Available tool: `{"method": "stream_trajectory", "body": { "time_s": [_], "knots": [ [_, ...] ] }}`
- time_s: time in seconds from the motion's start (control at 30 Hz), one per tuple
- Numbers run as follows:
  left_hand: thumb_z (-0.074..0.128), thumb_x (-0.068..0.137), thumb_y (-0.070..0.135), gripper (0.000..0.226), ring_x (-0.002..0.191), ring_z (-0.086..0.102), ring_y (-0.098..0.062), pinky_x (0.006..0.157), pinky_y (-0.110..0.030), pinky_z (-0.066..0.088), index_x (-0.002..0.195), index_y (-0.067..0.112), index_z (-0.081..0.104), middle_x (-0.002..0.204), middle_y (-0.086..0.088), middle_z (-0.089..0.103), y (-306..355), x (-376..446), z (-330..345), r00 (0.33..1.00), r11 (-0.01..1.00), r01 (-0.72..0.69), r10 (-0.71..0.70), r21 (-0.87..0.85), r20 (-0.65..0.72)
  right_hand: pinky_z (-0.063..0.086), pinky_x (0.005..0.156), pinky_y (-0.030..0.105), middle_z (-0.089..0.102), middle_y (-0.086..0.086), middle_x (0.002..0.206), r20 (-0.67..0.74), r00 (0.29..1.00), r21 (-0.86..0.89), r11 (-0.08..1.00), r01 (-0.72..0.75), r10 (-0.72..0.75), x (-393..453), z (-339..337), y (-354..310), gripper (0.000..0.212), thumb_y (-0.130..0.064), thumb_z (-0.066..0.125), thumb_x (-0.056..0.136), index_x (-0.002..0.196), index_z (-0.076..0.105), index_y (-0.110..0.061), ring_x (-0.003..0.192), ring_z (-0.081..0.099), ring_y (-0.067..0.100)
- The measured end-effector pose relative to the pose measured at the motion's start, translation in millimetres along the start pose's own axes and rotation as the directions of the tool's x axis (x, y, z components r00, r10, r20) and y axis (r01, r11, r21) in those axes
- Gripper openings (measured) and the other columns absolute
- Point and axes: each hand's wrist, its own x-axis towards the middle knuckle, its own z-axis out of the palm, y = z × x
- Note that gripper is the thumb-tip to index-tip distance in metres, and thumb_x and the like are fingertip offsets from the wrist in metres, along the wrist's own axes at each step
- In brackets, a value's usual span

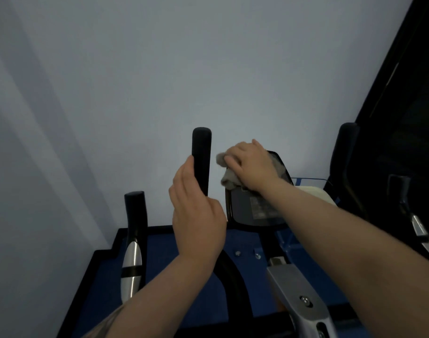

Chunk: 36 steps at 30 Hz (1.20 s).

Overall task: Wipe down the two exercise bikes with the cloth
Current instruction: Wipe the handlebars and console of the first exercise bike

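The bike (pixel 235 269) stands against a pale wall, its console (pixel 257 206) half covered by the right hand (pixel 251 165), which presses the cloth (pixel 226 178) flat against the screen's top with fingers spread. The left hand (pixel 196 213) curls round the upright grip (pixel 201 159) (steadying, I judge). Hard pressing could tilt the console or trigger buttons, and the loosely bunched cloth may slip out from under the palm.

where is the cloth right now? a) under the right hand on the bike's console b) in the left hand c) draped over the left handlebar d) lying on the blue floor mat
a: the right hand presses the cloth against the console, while the left hand grips the black handlebar.
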Motion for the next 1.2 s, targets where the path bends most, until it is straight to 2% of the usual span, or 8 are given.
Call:
{"method": "stream_trajectory", "body": {
  "time_s": [0.2, 0.33, 0.53, 0.67, 0.83, 0.97, 1.07, 1.2],
  "knots": [
    [0.049, 0.085, -0.003, 0.079, 0.125, 0.036, -0.014, 0.069, -0.024, 0.042, 0.151, 0.025, 0.017, 0.147, 0.004, 0.031, 0, 0, 0, 1.000, 1.000, 0.011, -0.011, 0.014, 0.019, 0.015, 0.117, 0.035, 0.061, 0.002, 0.117, 0.247, 0.768, 0.058, 0.800, 0.598, -0.592, -34, -6, 2, 0.034, -0.039, 0.044, 0.099, 0.103, 0.070, -0.017, 0.120, 0.049, 0.020],
    [0.048, 0.085, -0.004, 0.079, 0.125, 0.036, -0.015, 0.072, -0.026, 0.047, 0.152, 0.023, 0.016, 0.148, 0.002, 0.030, 0, 0, 0, 1.000, 0.999, 0.002, -0.002, 0.035, 0.018, 0.010, 0.120, 0.042, 0.055, 0.001, 0.135, 0.055, 0.995, 0.019, 0.996, 0.088, -0.089, -14, -1, -9, 0.030, -0.036, 0.047, 0.098, 0.111, 0.067, -0.018, 0.138, 0.037, 0.019],
    [0.047, 0.086, -0.003, 0.078, 0.126, 0.036, -0.013, 0.071, -0.023, 0.043, 0.152, 0.023, 0.016, 0.149, 0.003, 0.029, 1, 0, 0, 1.000, 0.999, 0.012, -0.013, 0.047, 0.015, 0.017, 0.116, 0.035, 0.059, 0.005, 0.122, 0.285, 0.758, 0.059, 0.799, 0.598, -0.588, -29, -10, 3, 0.037, -0.041, 0.043, 0.099, 0.107, 0.069, -0.017, 0.124, 0.048, 0.023],
    [0.047, 0.086, -0.003, 0.078, 0.125, 0.036, -0.014, 0.070, -0.024, 0.045, 0.152, 0.023, 0.016, 0.149, 0.003, 0.029, 1, 0, 0, 1.000, 0.999, 0.006, -0.007, 0.048, 0.016, 0.015, 0.118, 0.039, 0.061, 0.006, 0.111, 0.000, 1.000, 0.053, 0.999, -0.005, 0.005, -6, 1, -23, 0.025, -0.028, 0.053, 0.095, 0.093, 0.069, -0.010, 0.119, 0.050, 0.024],
    [0.048, 0.086, -0.002, 0.078, 0.126, 0.037, -0.013, 0.068, -0.022, 0.045, 0.152, 0.025, 0.016, 0.149, 0.005, 0.029, 1, 0, 0, 1.000, 0.999, 0.012, -0.013, 0.038, 0.020, 0.026, 0.114, 0.043, 0.060, 0.004, 0.106, 0.291, 0.741, 0.092, 0.788, 0.608, -0.606, -31, -1, -9, 0.029, -0.037, 0.049, 0.096, 0.093, 0.069, -0.016, 0.104, 0.055, 0.022],
    [0.047, 0.086, -0.004, 0.078, 0.126, 0.036, -0.015, 0.071, -0.026, 0.048, 0.152, 0.023, 0.016, 0.149, 0.002, 0.029, 1, 0, 0, 1.000, 0.999, 0.005, -0.005, 0.034, 0.015, 0.011, 0.120, 0.040, 0.056, 0.004, 0.125, 0.056, 0.998, -0.041, 0.999, -0.018, 0.020, -5, -5, -1, 0.034, -0.037, 0.042, 0.098, 0.118, 0.061, -0.017, 0.124, 0.045, 0.020],
    [0.046, 0.086, -0.003, 0.078, 0.126, 0.036, -0.015, 0.071, -0.027, 0.046, 0.152, 0.024, 0.016, 0.149, 0.003, 0.029, 1, 0, 0, 1.000, 1.000, 0.010, -0.011, 0.014, 0.026, 0.012, 0.121, 0.044, 0.037, 0.014, 0.150, -0.106, 0.921, -0.018, 0.925, -0.379, 0.375, -29, 20, -47, 0.044, -0.037, 0.037, 0.098, 0.136, 0.049, -0.017, 0.144, 0.024, 0.026],
    [0.047, 0.086, -0.001, 0.078, 0.129, 0.033, -0.012, 0.073, -0.022, 0.039, 0.152, 0.024, 0.015, 0.151, 0.004, 0.027, 1, 1, -2, 0.999, 1.000, 0.007, -0.007, 0.005, 0.032, 0.005, 0.122, 0.039, 0.019, 0.005, 0.161, 0.130, 0.987, 0.053, 0.994, 0.091, -0.097, -81, 12, -49, 0.057, -0.046, 0.034, 0.097, 0.148, 0.037, -0.021, 0.149, 0.011, 0.019]
  ]
}}
